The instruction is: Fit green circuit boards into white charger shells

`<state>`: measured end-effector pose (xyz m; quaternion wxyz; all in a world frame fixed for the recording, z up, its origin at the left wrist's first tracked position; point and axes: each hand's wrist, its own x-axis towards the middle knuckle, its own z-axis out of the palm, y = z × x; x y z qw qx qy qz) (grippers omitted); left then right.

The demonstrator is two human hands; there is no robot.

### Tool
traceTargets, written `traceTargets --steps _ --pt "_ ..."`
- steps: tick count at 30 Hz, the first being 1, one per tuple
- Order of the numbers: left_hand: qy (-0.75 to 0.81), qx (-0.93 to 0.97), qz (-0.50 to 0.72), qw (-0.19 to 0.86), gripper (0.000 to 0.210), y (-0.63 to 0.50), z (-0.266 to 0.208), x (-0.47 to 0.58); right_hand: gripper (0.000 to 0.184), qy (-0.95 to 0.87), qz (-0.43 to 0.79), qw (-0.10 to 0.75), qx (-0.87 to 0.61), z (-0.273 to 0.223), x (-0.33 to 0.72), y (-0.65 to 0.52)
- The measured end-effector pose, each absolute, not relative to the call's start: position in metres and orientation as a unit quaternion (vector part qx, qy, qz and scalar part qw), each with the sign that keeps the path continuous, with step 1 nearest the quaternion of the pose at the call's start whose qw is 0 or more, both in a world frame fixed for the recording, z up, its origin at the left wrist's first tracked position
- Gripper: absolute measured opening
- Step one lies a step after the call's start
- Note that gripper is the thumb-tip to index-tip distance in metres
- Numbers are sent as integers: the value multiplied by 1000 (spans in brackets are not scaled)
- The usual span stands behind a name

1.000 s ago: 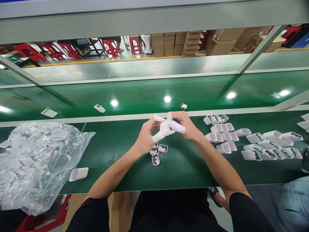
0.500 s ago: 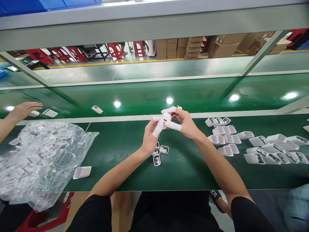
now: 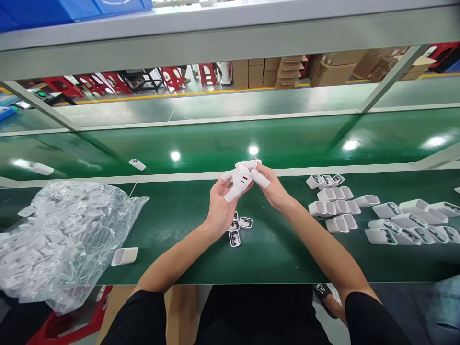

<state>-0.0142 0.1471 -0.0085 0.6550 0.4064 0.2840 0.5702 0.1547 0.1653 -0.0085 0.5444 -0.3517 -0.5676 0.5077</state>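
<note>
Both hands wear white finger cots and meet above the bench. In my left hand (image 3: pixel 219 211) is a small white charger housing (image 3: pixel 242 177), its face with dark port slots turned toward me. The fingers of my right hand (image 3: pixel 275 189) are closed on the upper right side of the same housing; the part between them is partly hidden. A small dark bit shows by the right fingertips, too small to name. Below my left hand several white end pieces with circuit parts inside (image 3: pixel 235 238) lie on the green bench, partly covered by the hand.
A clear plastic bag of white parts (image 3: pixel 68 235) lies at the left, with a white sleeve (image 3: pixel 124 256) beside it. Rows of white housings (image 3: pixel 338 207) stand at the right. Loose white pieces (image 3: pixel 137 164) rest on the green belt (image 3: pixel 212 143). A shelf beam (image 3: pixel 230 38) crosses above.
The housing has turned so its slotted face shows more, and my right thumb has drawn back from its front. Another person's hand at the far left has gone out of view.
</note>
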Motion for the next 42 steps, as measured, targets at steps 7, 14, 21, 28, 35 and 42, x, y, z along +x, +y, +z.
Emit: traceTargets --steps 7,14,21,28,35,42 --pt "299 391 583 647 51 151 -13 -16 50 -585 456 557 -374 -8 159 165" --pt "293 341 549 705 34 150 -5 -25 49 -582 481 544 -365 -7 154 162" --pt "365 212 558 715 20 133 -18 -37 54 -620 460 513 -376 -12 138 156" --pt "488 527 621 314 45 177 -93 -107 63 -625 424 459 -467 -28 142 166" --pt "520 634 525 228 33 195 -125 -174 65 -621 437 433 -486 -39 140 171" --pt "532 640 516 204 26 193 -135 -177 68 -626 427 430 -490 -45 144 174"
